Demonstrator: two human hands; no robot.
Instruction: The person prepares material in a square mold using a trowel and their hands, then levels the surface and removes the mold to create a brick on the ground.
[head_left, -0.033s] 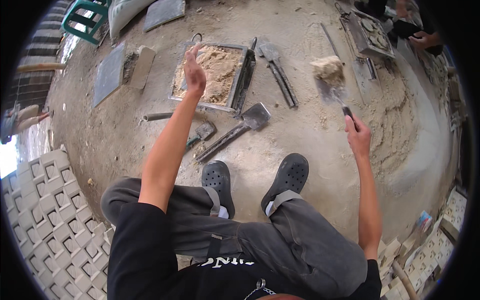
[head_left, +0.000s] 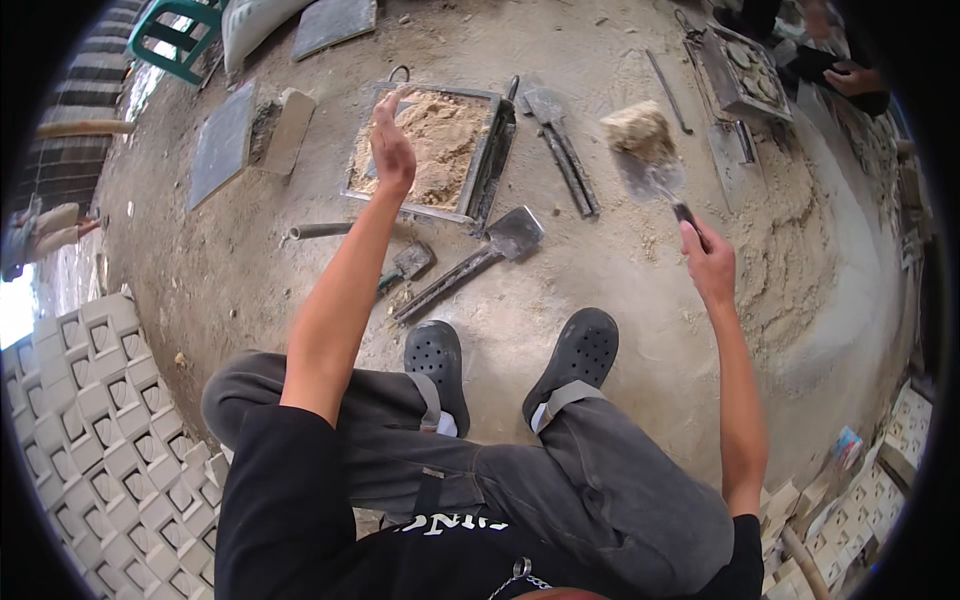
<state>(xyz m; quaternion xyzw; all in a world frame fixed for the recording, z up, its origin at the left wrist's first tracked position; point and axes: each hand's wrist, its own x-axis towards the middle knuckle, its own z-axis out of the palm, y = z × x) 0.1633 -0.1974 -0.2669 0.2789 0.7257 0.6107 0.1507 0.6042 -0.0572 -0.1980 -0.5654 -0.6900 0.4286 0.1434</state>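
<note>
My right hand (head_left: 711, 262) is closed round the dark handle of a trowel (head_left: 662, 180). A heap of damp pale sand mix (head_left: 640, 132) rides on its blade, over the ground right of the mould. My left hand (head_left: 393, 150) is open, fingers stretched and thumb side up, at the left part of a square metal-edged mould box (head_left: 490, 150). Loose tan sand mix (head_left: 435, 145) fills that box; whether my left palm touches it I cannot tell. A metal ring stands at the box's far edge.
Between my feet and the mould lie a flat metal scraper (head_left: 515, 232), a small mallet-like tool (head_left: 412, 260) and a pipe (head_left: 320, 230). Another long-handled tool (head_left: 570, 170) lies right of the mould. Beyond, a person's hand (head_left: 852, 78) is near a second mould (head_left: 745, 75). Patterned blocks (head_left: 110, 440) are stacked left.
My right hand has carried the loaded trowel a little to the left, toward the mould. My left hand has hardly moved.
</note>
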